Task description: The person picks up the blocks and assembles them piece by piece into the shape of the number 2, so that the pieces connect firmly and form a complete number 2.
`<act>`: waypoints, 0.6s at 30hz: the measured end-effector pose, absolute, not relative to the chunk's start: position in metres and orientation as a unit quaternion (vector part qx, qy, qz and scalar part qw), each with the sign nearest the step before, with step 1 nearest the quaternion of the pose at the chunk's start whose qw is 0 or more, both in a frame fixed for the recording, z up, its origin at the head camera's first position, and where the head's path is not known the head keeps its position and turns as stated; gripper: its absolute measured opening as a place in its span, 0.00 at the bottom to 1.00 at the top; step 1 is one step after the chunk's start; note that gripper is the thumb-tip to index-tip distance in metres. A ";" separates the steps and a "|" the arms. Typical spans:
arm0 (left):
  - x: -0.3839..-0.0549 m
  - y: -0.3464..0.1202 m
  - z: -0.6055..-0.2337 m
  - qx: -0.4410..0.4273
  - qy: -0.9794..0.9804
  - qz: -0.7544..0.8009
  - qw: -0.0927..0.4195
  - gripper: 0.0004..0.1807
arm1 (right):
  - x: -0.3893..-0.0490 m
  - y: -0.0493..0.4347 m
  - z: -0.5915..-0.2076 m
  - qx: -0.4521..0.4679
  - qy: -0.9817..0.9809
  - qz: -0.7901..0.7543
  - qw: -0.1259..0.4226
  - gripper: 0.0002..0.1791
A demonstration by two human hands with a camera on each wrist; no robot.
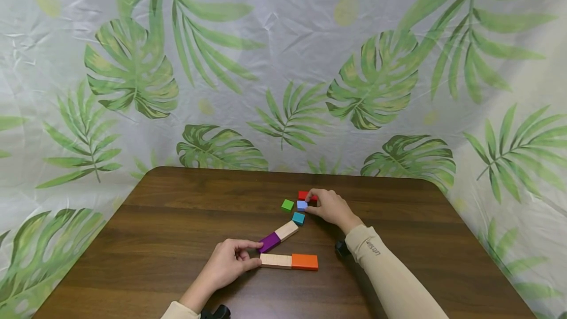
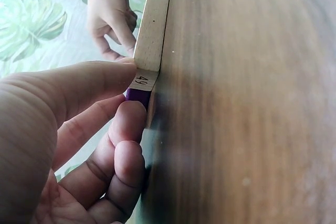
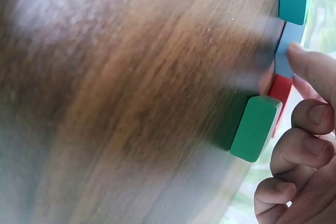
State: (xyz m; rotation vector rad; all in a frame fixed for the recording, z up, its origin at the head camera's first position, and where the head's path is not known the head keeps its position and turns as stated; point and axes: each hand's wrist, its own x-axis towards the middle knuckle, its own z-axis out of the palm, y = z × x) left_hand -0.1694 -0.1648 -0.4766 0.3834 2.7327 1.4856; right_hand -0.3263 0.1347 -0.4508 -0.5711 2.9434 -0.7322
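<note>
My left hand (image 1: 230, 262) has its index fingertip at the left end of a purple block (image 1: 269, 242). Its thumb touches the end of a plain wooden block (image 1: 276, 261), marked 49 in the left wrist view. Between thumb and fingers, light blue block (image 1: 301, 206) edges are pinched by my right hand (image 1: 330, 207). Just behind it lies a red block (image 1: 303, 195), partly covered by the fingers. A teal block (image 1: 299, 218) sits in front of it. In the right wrist view, a green block (image 3: 255, 128) stands below the curled fingers; the hand hides it in the head view.
An orange block (image 1: 304, 262) adjoins the right end of the wooden one. Another plain wooden block (image 1: 286, 231) continues the slanted purple row towards the teal block. A bright green block (image 1: 287, 205) lies left of the light blue one. Everything rests on a dark wooden table (image 1: 177, 220).
</note>
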 end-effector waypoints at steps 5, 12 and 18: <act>-0.169 -0.165 -0.477 0.125 0.870 0.477 0.005 0.17 | -0.324 0.133 -0.449 -0.192 0.953 -0.234 0.029 0.11; -0.169 -0.165 -0.476 0.123 0.871 0.476 0.003 0.17 | -0.324 0.131 -0.447 -0.196 0.952 -0.231 0.035 0.11; -0.169 -0.164 -0.475 0.118 0.871 0.476 0.006 0.17 | -0.324 0.131 -0.448 -0.201 0.950 -0.238 0.035 0.11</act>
